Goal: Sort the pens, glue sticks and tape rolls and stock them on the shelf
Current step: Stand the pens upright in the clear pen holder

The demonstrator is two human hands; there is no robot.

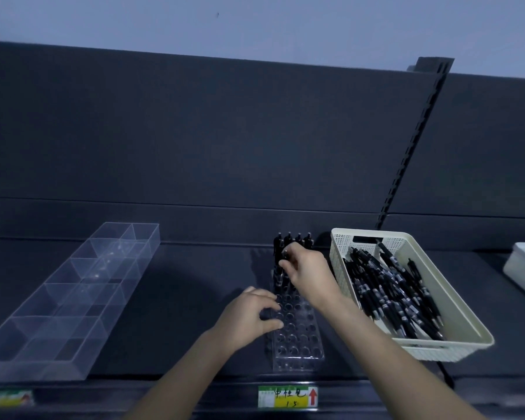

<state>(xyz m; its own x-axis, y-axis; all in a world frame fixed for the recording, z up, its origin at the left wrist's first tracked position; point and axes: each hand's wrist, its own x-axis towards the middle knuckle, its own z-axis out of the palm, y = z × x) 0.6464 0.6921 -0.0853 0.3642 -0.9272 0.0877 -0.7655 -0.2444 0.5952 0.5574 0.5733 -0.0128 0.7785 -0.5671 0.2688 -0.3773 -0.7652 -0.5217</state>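
Early going: a few pens stand in the rack's far rows, right hand grip pinching another pen there, left hand grip clasping the rack's left edge, most holes unfilled, basket right of rack heaped with pens.

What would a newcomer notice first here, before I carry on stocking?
The two hands at centre: the right hand pinches a black pen at the far end of the clear holed rack, beside the standing pens, while the left hand holds the rack's left side. Right of them, a cream basket holds loose black pens; a clear divided tray sits left.
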